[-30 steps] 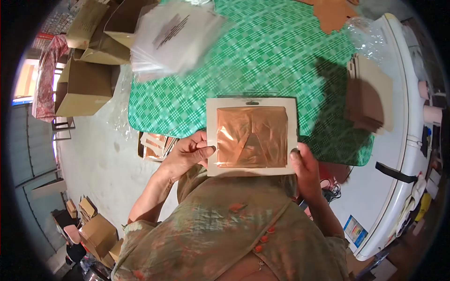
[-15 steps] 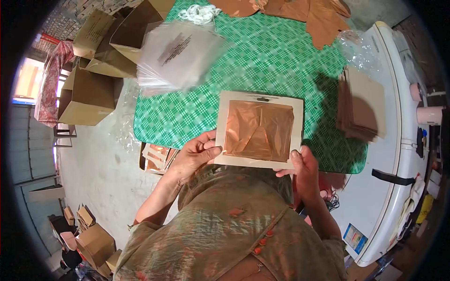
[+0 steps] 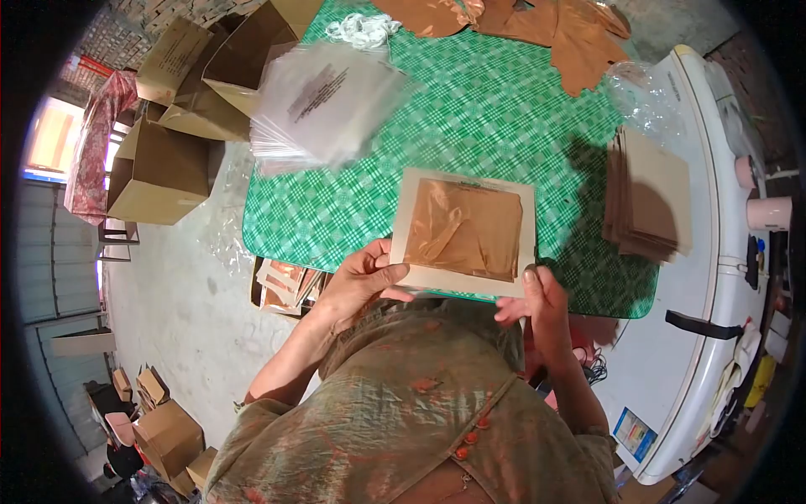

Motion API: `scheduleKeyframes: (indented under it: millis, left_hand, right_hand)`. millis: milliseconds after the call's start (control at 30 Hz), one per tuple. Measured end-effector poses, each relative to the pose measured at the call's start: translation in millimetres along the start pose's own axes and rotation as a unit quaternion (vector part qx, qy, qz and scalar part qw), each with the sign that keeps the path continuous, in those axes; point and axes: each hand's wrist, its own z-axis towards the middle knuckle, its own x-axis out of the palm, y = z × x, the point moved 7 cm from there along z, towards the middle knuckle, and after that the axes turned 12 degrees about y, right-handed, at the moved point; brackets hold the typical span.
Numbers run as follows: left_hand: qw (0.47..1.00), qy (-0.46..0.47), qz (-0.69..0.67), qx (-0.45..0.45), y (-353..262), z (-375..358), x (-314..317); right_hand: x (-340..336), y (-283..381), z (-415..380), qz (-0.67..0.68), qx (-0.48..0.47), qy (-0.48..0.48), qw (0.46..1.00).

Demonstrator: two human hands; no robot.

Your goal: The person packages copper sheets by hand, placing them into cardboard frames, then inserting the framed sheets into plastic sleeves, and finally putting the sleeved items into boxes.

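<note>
In the middle of the head view, a flat packet (image 3: 466, 231) is held up, tilted, over the near edge of the table. It shows folded shiny brown fabric on a pale card, with a line of small dark print near the top. My left hand (image 3: 361, 281) pinches its lower left corner, the thumb on the front. On the lower right corner, my right hand (image 3: 541, 294) is closed with its thumb in front as well. The fingers behind the card are partly hidden.
A green checked cloth covers the table (image 3: 478, 109). On it are a stack of clear plastic bags (image 3: 323, 109), white cord (image 3: 363, 29), brown fabric pieces (image 3: 579, 42) and a card stack (image 3: 646, 193). Cardboard boxes (image 3: 164, 172) stand left; a box of packets (image 3: 285, 286) sits below the table edge.
The packet has tilted and turned slightly clockwise, and the glare on its front has lessened. Both hands keep their hold on its lower corners.
</note>
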Motion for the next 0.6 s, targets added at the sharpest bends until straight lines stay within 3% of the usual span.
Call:
scheduleKeyframes:
  millis: [167,367,600]
  left_hand:
    - [0.999,-0.032,0.012,-0.004,6,1,-5]
    - [0.999,-0.009,0.032,-0.005,13,-4,-5]
    - [0.997,-0.046,0.047,-0.035,12,-13,-7]
  right_hand:
    - [3,6,0,0.005,-0.068,0.012,0.998]
    - [12,17,0,0.05,-0.01,0.026,0.998]
    - [8,5,4,0.072,-0.01,0.032,0.997]
